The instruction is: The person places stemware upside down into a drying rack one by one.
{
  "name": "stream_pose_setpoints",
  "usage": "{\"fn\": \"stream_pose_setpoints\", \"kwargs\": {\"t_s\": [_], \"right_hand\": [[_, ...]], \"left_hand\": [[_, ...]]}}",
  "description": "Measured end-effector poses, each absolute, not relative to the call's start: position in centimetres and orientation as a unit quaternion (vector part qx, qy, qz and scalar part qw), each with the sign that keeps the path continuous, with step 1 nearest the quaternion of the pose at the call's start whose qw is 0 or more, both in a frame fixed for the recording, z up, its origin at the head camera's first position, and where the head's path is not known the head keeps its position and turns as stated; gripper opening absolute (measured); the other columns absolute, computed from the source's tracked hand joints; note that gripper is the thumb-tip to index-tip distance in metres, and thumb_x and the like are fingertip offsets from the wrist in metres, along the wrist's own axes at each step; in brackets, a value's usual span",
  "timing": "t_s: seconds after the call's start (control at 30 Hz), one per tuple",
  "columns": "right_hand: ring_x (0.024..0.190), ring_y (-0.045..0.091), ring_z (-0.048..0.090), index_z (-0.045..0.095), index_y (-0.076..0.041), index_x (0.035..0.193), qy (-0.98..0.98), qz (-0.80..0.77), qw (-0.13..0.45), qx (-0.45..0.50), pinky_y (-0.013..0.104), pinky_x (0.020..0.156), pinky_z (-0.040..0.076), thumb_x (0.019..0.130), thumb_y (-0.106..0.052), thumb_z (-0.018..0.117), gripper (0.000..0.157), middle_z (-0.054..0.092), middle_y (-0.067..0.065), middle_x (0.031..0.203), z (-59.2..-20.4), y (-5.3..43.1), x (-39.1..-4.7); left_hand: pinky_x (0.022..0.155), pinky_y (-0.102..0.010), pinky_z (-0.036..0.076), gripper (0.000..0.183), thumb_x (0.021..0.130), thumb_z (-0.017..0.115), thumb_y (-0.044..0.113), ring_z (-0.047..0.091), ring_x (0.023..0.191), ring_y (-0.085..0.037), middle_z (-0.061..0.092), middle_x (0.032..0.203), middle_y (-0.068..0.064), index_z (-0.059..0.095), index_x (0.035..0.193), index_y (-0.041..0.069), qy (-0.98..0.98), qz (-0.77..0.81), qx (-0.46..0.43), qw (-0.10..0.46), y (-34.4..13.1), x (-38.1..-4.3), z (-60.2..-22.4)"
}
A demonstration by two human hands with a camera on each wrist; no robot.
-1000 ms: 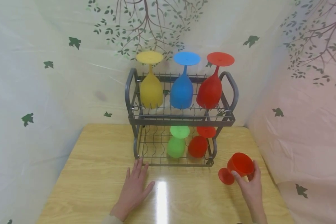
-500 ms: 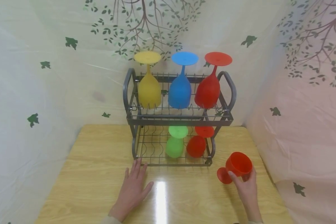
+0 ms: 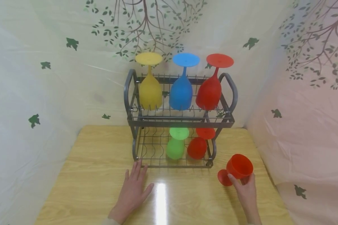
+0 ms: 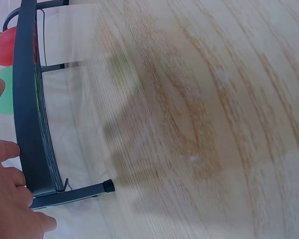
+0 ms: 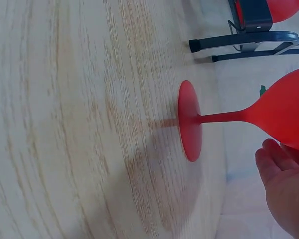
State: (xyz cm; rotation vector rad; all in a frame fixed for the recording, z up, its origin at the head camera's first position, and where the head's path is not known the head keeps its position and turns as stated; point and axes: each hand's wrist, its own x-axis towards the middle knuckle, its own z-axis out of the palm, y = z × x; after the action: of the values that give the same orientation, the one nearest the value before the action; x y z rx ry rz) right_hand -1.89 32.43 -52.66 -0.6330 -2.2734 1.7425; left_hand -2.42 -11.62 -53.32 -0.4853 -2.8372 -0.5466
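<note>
My right hand (image 3: 246, 192) grips the bowl of a red wine glass (image 3: 239, 167), thumb on the near side and fingers behind it. This glass stands mouth up, its round foot (image 5: 190, 122) down at the tabletop in the right wrist view. Flat and spread, my left hand (image 3: 131, 191) lies before the dark two-tier dish rack (image 3: 181, 124), fingertips at its lower front left corner. Upside down on the upper tier are yellow (image 3: 150, 93), blue (image 3: 181, 93) and red (image 3: 209, 93) wine glasses. Below them, green (image 3: 175, 148) and red (image 3: 197, 148) ones also hang foot up.
The wooden table (image 3: 95, 156) carries the rack at its back middle. A pale cloth backdrop (image 3: 59, 100) with printed leaves and branches encloses the back and sides. The rack's lower tier shows bare wire (image 3: 153, 143) on its left side.
The right hand's fingers have slid slightly left and nearer on the glass's bowl, baring more of the rim. The left hand and the rack stay as they were; the head view shifts a little.
</note>
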Motion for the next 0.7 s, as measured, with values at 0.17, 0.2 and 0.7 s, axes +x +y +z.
{"fn": "stream_pose_setpoints", "kwargs": {"t_s": [0.17, 0.2, 0.7], "right_hand": [[0.137, 0.025, 0.048, 0.026, -0.012, 0.158, -0.778, 0.579, 0.098, -0.225, 0.017, 0.110, 0.041, 0.090, -0.021, 0.083, 0.088, 0.043, 0.002, 0.147, -52.4, 32.4, -1.8], [0.138, 0.027, 0.047, 0.026, -0.012, 0.157, -0.778, 0.577, 0.097, -0.228, 0.018, 0.110, 0.041, 0.091, -0.021, 0.083, 0.088, 0.043, 0.002, 0.148, -52.2, 32.3, -1.8], [0.124, 0.001, 0.051, 0.031, -0.009, 0.155, -0.767, 0.599, 0.137, -0.186, 0.010, 0.103, 0.042, 0.088, -0.005, 0.083, 0.085, 0.049, 0.004, 0.144, -50.5, 31.1, -1.5]], "left_hand": [[0.117, -0.070, 0.026, 0.077, 0.098, 0.061, 0.050, 0.023, 0.153, -0.044, 0.023, 0.167, -0.024, 0.044, 0.154, 0.001, -0.964, -0.183, -0.164, 0.099, -11.7, -2.5, -53.3], [0.117, -0.070, 0.025, 0.077, 0.098, 0.061, 0.050, 0.023, 0.153, -0.044, 0.023, 0.167, -0.024, 0.044, 0.154, 0.001, -0.964, -0.183, -0.164, 0.098, -11.7, -2.5, -53.3], [0.116, -0.071, 0.026, 0.076, 0.097, 0.064, 0.049, 0.024, 0.153, -0.045, 0.026, 0.166, -0.025, 0.047, 0.153, 0.001, -0.966, -0.179, -0.158, 0.101, -11.6, -2.5, -53.1]]}}
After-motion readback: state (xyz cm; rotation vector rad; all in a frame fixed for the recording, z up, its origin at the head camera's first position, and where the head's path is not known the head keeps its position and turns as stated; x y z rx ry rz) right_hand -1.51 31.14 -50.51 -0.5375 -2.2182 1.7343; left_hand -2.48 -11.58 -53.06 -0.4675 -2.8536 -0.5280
